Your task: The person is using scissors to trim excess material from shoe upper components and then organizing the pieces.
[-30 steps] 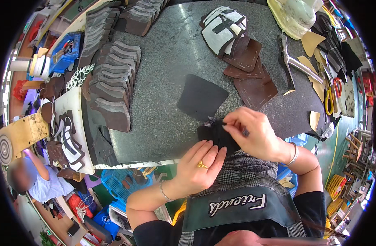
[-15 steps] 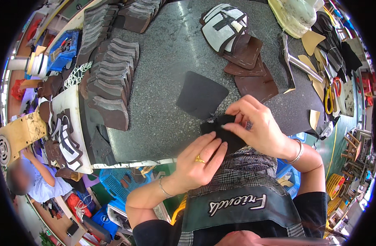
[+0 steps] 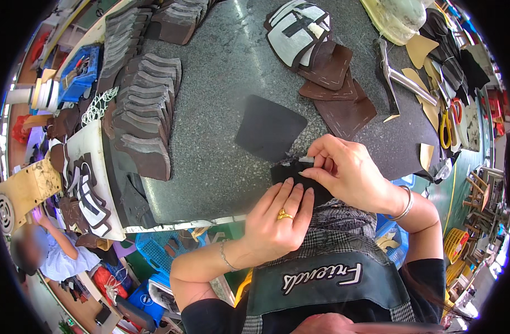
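A: Head view. The left hand [image 3: 277,220] lies flat, fingers together and extended, pressing down on a black piece [image 3: 295,177] at the near edge of the grey table [image 3: 210,139]. A gold ring [image 3: 284,215] sits on one finger.

B: And the right hand [image 3: 346,170]?

A: Its fingers are curled narrow, thumb and fingertips pinched on the upper edge of the same black piece, where a small pale strip [image 3: 306,160] shows. A bangle [image 3: 402,206] circles the wrist.

B: Where is the piece relative to other items?

A: It lies just below a dark flat panel [image 3: 269,127] that rests alone on the table, and near the brown cut pieces [image 3: 335,83] stacked further back. Part of the black piece hangs over the table edge toward the person's checked clothing; how far cannot be told.

B: What lies to the left?

A: Rows of overlapped grey-brown pieces [image 3: 143,117] run along the table's left side, well apart from both hands. Yellow-handled scissors [image 3: 445,122] lie on the right, beyond the right hand. Another person [image 3: 49,250] sits at lower left.
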`<action>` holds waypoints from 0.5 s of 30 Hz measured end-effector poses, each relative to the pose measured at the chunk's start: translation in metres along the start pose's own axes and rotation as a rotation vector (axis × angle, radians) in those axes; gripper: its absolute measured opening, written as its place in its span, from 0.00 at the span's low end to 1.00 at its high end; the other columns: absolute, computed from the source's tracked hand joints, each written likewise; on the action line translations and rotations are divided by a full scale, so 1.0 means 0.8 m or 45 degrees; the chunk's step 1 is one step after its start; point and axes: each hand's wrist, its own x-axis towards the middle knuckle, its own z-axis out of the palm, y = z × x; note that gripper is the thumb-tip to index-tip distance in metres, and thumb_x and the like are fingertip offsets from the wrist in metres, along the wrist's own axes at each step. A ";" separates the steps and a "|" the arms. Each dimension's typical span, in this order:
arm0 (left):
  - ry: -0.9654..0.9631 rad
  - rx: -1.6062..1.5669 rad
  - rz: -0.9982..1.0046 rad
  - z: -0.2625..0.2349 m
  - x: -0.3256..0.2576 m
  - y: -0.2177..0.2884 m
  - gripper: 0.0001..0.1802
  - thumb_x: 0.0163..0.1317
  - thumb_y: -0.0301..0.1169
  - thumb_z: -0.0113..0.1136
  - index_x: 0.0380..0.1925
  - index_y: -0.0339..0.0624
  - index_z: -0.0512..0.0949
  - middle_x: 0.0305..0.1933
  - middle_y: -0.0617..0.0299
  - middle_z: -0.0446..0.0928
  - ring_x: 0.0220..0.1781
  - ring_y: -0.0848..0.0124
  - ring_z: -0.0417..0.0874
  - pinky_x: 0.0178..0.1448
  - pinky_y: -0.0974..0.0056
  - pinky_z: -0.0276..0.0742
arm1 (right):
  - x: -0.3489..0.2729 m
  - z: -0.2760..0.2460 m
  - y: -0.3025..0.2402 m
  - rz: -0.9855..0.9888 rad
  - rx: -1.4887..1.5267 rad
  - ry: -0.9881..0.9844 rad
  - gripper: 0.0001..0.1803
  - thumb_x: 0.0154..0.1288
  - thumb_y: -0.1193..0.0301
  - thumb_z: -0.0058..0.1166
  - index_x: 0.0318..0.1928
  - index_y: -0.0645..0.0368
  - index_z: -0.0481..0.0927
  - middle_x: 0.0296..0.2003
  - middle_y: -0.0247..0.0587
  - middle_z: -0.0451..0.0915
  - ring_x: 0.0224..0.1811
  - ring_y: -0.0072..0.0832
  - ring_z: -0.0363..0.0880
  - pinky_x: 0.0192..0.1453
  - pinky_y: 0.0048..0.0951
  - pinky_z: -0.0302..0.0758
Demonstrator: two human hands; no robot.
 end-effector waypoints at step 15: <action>0.028 0.054 0.028 0.001 0.008 -0.006 0.14 0.45 0.26 0.62 0.35 0.36 0.85 0.39 0.56 0.83 0.46 0.61 0.87 0.50 0.59 0.80 | -0.003 -0.016 -0.001 -0.140 0.223 -0.152 0.09 0.62 0.79 0.58 0.38 0.65 0.70 0.26 0.49 0.78 0.28 0.46 0.80 0.33 0.36 0.76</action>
